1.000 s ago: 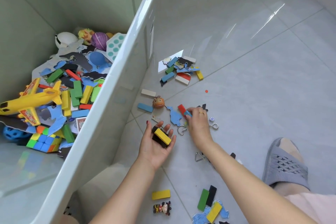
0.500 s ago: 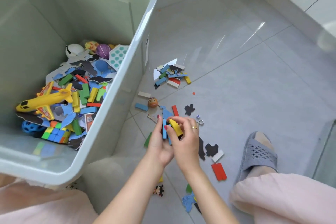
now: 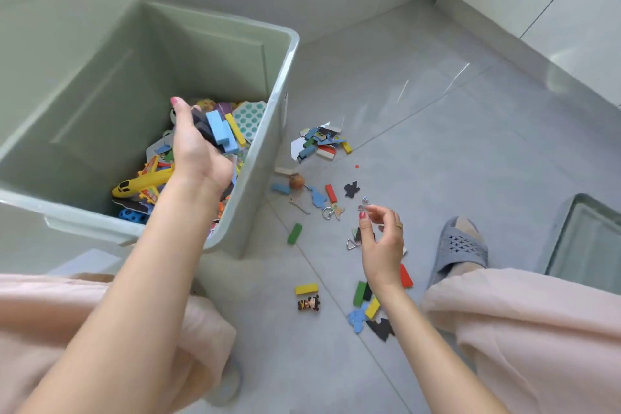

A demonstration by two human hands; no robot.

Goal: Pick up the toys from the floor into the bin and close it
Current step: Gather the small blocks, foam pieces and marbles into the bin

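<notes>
A pale green bin [image 3: 285, 84] stands on the grey tiled floor, open, with a yellow toy plane [image 3: 141, 182] and many coloured blocks inside. My left hand [image 3: 198, 155] is over the bin's inside and holds a handful of blocks [image 3: 220, 131], blue, yellow and black. My right hand [image 3: 381, 242] hovers above the floor to the right of the bin, its thumb and forefinger close together at a tiny item I cannot make out. Loose toys lie on the floor: a pile of blocks and foam pieces [image 3: 321, 143], a small brown ball figure [image 3: 296, 181], a green block [image 3: 294, 233].
Near my knees lie a yellow block [image 3: 306, 289], a small doll figure [image 3: 308, 303] and a cluster of green, yellow, blue and black pieces [image 3: 368, 309]. My slippered foot [image 3: 458, 247] stands right of the toys. A clear lid-like object [image 3: 588, 242] lies at the far right.
My left hand has carried the handful of blocks from the floor area up over the bin. My right hand has parted from it and stays above the floor toys. The camera view has pulled back.
</notes>
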